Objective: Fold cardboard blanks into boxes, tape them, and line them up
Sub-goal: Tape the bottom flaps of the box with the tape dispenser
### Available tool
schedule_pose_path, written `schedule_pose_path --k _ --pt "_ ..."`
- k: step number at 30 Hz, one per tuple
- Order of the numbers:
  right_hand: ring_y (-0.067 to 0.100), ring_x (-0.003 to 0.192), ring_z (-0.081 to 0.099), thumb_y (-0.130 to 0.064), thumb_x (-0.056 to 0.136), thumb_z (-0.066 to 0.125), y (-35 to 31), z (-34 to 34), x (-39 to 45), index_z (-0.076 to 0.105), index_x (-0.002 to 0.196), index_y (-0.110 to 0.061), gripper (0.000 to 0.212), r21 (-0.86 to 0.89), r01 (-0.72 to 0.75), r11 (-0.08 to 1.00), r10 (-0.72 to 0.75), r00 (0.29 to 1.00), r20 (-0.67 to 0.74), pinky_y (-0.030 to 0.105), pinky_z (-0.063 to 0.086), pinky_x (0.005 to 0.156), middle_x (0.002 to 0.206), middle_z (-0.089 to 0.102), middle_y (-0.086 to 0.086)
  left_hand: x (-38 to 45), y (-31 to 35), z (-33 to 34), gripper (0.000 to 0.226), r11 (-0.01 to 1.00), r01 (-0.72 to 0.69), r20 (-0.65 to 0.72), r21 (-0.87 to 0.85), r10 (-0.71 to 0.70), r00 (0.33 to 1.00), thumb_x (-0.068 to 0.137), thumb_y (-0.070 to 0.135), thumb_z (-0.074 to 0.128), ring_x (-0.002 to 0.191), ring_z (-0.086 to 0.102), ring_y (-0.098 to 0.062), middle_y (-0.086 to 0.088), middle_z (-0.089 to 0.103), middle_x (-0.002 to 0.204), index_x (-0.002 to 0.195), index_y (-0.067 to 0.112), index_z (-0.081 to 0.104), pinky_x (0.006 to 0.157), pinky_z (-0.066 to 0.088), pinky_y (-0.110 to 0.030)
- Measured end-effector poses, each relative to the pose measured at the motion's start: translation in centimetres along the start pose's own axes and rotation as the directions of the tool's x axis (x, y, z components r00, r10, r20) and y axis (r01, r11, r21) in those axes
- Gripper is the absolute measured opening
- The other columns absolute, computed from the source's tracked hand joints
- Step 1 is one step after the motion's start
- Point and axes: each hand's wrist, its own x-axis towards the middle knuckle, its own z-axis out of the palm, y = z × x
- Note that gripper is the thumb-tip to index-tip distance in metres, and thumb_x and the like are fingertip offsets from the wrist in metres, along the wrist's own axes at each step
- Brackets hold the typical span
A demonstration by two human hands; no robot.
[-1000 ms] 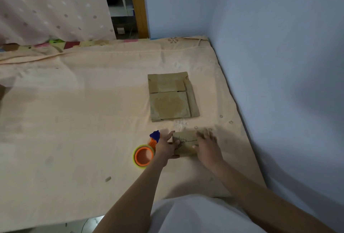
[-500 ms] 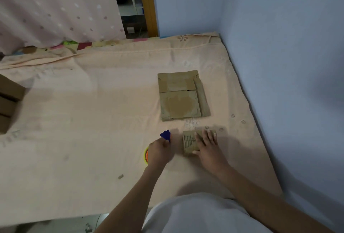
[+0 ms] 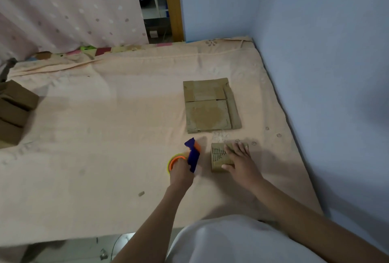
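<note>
A small folded cardboard box (image 3: 219, 158) with a printed pattern lies on the peach sheet near the front right. My right hand (image 3: 240, 161) rests flat on top of it, fingers spread. Just left of it, my left hand (image 3: 181, 171) grips a tape dispenser (image 3: 192, 155) with a blue handle and an orange-and-yellow roll, raised slightly off the sheet. A stack of flat cardboard blanks (image 3: 210, 106) lies farther back, beyond the box.
Finished brown boxes (image 3: 14, 109) stand in a row at the left edge of the bed (image 3: 94, 136). A blue wall (image 3: 326, 73) borders the right side. A dotted curtain (image 3: 63, 6) hangs at the back left.
My left hand left the box, moved to the tape dispenser and took hold of it, tilting its blue handle up. My right hand stayed on the box. The view shifted, showing the boxes at left.
</note>
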Motion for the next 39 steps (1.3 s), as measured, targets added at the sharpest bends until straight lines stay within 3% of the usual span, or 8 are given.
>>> schedule_pose_path --k 4,10,14,24,28,32,37,39 --pt "0.027 0.153 -0.015 -0.035 0.101 0.055 -0.4 -0.2 0.1 0.015 0.160 -0.019 0.073 0.057 -0.034 0.998 0.032 0.999 0.036 0.038 -0.013 0.122 0.168 -0.003 0.010 0.4 1.4 -3.0 0.016 0.965 -0.056 -0.003 -0.255 0.057 0.998 0.102 0.005 0.038 0.081 0.053 -0.021 -0.007 0.058 0.098 0.110 0.003 0.051 0.057 0.037 -0.026" --pt "0.023 0.153 -0.016 -0.028 0.099 0.061 -0.2 -0.7 0.4 0.022 0.159 -0.020 0.072 0.198 -0.079 0.977 0.068 0.996 0.058 0.040 -0.005 0.125 0.168 -0.001 0.004 0.0 4.1 -5.1 0.024 0.837 -0.281 0.053 -0.469 0.345 0.937 0.108 0.017 0.032 0.095 0.060 -0.010 0.000 0.064 0.106 0.117 0.013 0.054 0.079 0.048 -0.023" --pt "0.023 0.154 -0.011 -0.029 0.098 0.062 -0.3 -0.8 0.4 0.027 0.157 -0.027 0.068 0.196 -0.074 0.978 0.068 0.997 0.038 0.042 0.004 0.126 0.168 0.007 0.000 0.1 5.1 -5.0 0.022 0.835 -0.296 0.128 -0.464 0.394 0.910 0.109 0.022 0.034 0.103 0.060 -0.013 0.001 0.063 0.110 0.119 0.014 0.052 0.084 0.051 -0.027" --pt "0.024 0.153 -0.018 -0.035 0.101 0.055 -0.3 -0.7 0.5 0.017 0.160 -0.029 0.070 0.094 -0.093 0.991 0.085 0.993 0.078 0.042 -0.002 0.124 0.168 -0.004 -0.001 0.4 5.4 -6.4 0.029 0.760 -0.175 0.181 -0.626 0.359 0.915 0.109 0.022 0.032 0.109 0.061 -0.021 -0.008 0.065 0.116 0.122 0.009 0.054 0.091 0.050 -0.034" --pt "0.023 0.153 -0.018 -0.035 0.100 0.057 -0.4 -0.6 0.6 0.020 0.159 -0.031 0.069 0.116 -0.097 0.988 0.088 0.993 0.083 0.042 -0.003 0.125 0.169 -0.002 -0.001 0.1 6.4 -7.1 0.019 0.762 -0.125 0.234 -0.636 0.345 0.909 0.105 0.030 0.044 0.103 0.062 -0.017 0.000 0.065 0.111 0.116 0.018 0.055 0.081 0.051 -0.025" --pt "0.024 0.155 -0.010 -0.036 0.099 0.059 -0.3 -0.5 0.5 0.022 0.158 -0.031 0.070 0.113 -0.064 0.992 0.056 0.996 0.073 0.044 0.004 0.126 0.168 0.008 -0.001 0.3 6.9 -6.4 0.064 0.861 -0.214 0.261 -0.461 0.362 0.895 0.079 0.066 0.066 0.105 0.063 -0.015 0.006 0.063 0.115 0.124 0.023 0.050 0.087 0.058 -0.033" --pt "0.021 0.155 0.003 -0.034 0.098 0.061 -0.6 -0.9 0.0 0.032 0.155 -0.029 0.064 0.158 -0.044 0.986 0.039 0.998 0.040 0.045 0.014 0.126 0.165 0.019 -0.006 0.1 7.3 -5.4 0.066 0.880 -0.322 0.265 -0.350 0.422 0.867 0.077 0.060 0.072 0.105 0.060 -0.011 0.007 0.059 0.115 0.124 0.024 0.044 0.082 0.057 -0.025" --pt "0.015 0.153 0.013 -0.023 0.096 0.064 -0.6 -0.8 -0.5 0.046 0.147 -0.026 0.054 0.299 -0.001 0.954 0.009 1.000 -0.027 0.039 0.017 0.125 0.159 0.030 -0.011 0.1 7.0 -5.2 0.065 0.869 -0.364 0.244 -0.336 0.454 0.857 0.077 0.057 0.076 0.104 0.059 -0.010 0.007 0.058 0.115 0.123 0.024 0.043 0.081 0.057 -0.025"
